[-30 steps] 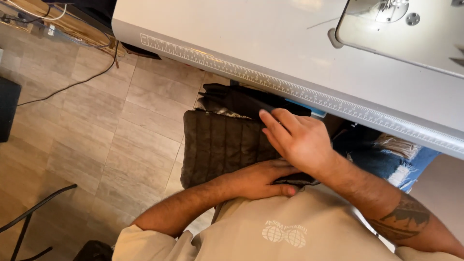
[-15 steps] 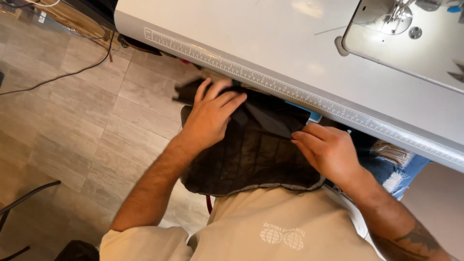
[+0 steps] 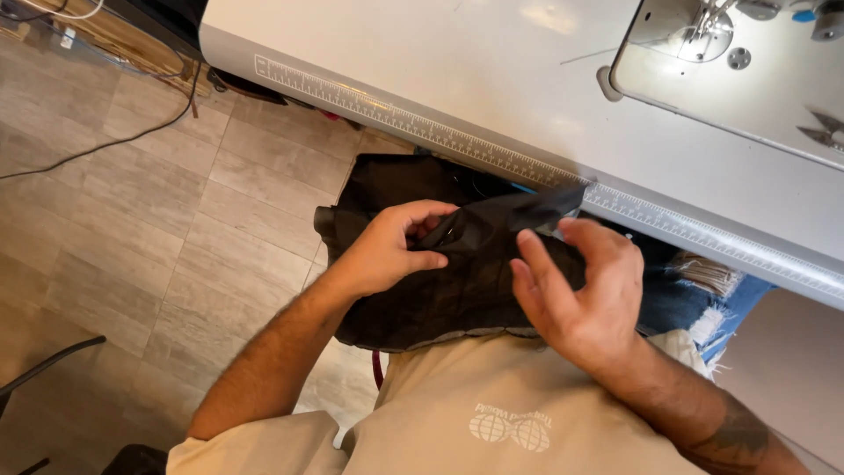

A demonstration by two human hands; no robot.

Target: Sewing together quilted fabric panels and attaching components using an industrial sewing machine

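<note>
Pinching black fabric (image 3: 457, 273) on lap: left hand (image 3: 387, 251) clenched on a fold; right hand (image 3: 585, 290) released, fingers spread, beside it, below bench (image 3: 492, 88) edge.

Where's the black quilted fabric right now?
The black quilted fabric lies on the person's lap at the centre of the head view, just below the white table's ruler edge, pinched by the left hand.

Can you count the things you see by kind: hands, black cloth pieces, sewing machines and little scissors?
Hands: 2, left hand and right hand
Black cloth pieces: 1, black quilted fabric
Sewing machines: 1, sewing machine
Small scissors: 1, snips
Total: 5
</note>
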